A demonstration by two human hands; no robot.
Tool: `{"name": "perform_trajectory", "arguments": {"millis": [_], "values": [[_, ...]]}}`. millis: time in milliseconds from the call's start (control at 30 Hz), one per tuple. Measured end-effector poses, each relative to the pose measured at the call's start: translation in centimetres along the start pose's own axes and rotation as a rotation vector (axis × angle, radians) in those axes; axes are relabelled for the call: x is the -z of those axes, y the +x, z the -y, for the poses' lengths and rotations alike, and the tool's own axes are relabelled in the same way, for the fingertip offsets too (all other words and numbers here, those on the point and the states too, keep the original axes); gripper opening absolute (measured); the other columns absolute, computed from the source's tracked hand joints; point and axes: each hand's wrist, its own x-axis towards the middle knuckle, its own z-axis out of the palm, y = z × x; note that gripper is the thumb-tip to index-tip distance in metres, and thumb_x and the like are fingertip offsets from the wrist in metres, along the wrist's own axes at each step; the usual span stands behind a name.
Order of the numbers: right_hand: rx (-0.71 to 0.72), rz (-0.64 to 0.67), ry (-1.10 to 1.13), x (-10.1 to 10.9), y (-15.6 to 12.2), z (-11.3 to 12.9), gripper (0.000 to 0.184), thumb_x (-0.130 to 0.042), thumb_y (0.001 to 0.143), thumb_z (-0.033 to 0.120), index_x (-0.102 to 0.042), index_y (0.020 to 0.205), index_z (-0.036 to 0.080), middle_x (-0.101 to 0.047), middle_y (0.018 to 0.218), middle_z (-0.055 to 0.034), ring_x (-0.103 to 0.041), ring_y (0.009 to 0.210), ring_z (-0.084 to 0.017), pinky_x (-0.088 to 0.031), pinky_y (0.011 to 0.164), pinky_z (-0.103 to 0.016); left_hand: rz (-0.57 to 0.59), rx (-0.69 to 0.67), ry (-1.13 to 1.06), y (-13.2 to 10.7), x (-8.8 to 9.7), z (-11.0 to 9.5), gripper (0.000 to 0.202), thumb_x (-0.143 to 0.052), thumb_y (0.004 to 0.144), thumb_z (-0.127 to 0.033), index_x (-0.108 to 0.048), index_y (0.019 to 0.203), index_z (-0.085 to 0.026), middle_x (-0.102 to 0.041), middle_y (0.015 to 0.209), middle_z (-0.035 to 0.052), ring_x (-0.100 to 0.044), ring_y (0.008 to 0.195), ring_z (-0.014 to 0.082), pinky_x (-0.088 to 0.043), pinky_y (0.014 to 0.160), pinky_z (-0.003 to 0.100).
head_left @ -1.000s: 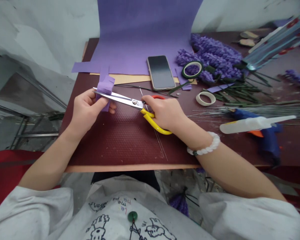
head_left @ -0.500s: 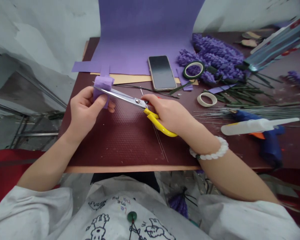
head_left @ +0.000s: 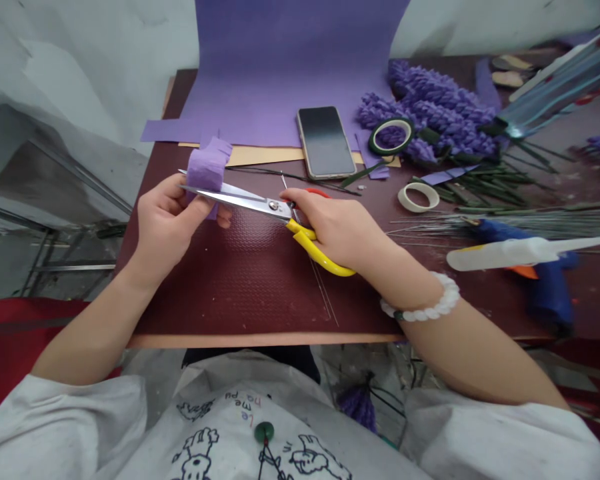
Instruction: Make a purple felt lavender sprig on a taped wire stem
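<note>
My left hand (head_left: 166, 223) is closed round a folded wad of purple crepe paper (head_left: 207, 168), holding it upright above the dark red table (head_left: 240, 280). My right hand (head_left: 341, 230) grips the yellow and red handles of a pair of scissors (head_left: 260, 203). The steel blades point left and cross the wad near its lower half, just above my left thumb. The wad's top stands free above the blades.
A large purple paper sheet (head_left: 285, 73) runs up the back wall. A phone (head_left: 325, 141), green tape roll (head_left: 391, 135), white tape roll (head_left: 418, 196), purple paper flowers (head_left: 430, 107), green wire stems (head_left: 505, 220) and a blue glue gun (head_left: 530, 257) lie to the right.
The scissor blades have come nearly together across the purple wad, and the wad's top has shifted slightly between frames. Both hands stay in the same place over the table.
</note>
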Motion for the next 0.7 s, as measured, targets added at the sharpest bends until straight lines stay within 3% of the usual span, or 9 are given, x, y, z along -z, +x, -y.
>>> {"name": "perform_trajectory", "arguments": {"millis": [233, 433, 700], "values": [[0.006, 0.004, 0.015, -0.04, 0.00, -0.20, 0.049, -0.036, 0.089, 0.042, -0.049, 0.127, 0.015, -0.069, 0.100, -0.0102, -0.061, 0.077, -0.023, -0.029, 0.057, -0.029, -0.063, 0.075, 0.028, -0.11, -0.04, 0.06, 0.012, -0.071, 0.076, -0.030, -0.065, 0.072, -0.021, -0.062, 0.062, -0.0018, -0.063, 0.056, 0.0139, -0.055, 0.059, 0.032], [0.012, 0.019, 0.011, 0.13, 0.00, -0.28, 0.049, -0.036, 0.089, 0.043, -0.049, 0.128, 0.015, -0.069, 0.093, -0.0091, -0.060, 0.073, -0.024, -0.028, 0.057, -0.029, -0.001, 0.007, -0.062, 0.00, 0.16, 0.16, 0.005, -0.069, 0.078, -0.018, -0.067, 0.073, -0.020, -0.066, 0.063, -0.0015, -0.064, 0.055, 0.0133, -0.054, 0.054, 0.029], [-0.015, -0.004, -0.079, -0.25, 0.20, -0.18, 0.051, -0.036, 0.086, 0.044, -0.053, 0.123, 0.014, -0.069, 0.088, -0.0105, -0.060, 0.068, -0.024, -0.026, 0.054, -0.028, 0.027, 0.006, -0.073, -0.04, 0.16, -0.04, 0.011, -0.064, 0.078, -0.010, -0.068, 0.075, -0.020, -0.067, 0.064, -0.0026, -0.064, 0.055, 0.0122, -0.055, 0.054, 0.028]]}}
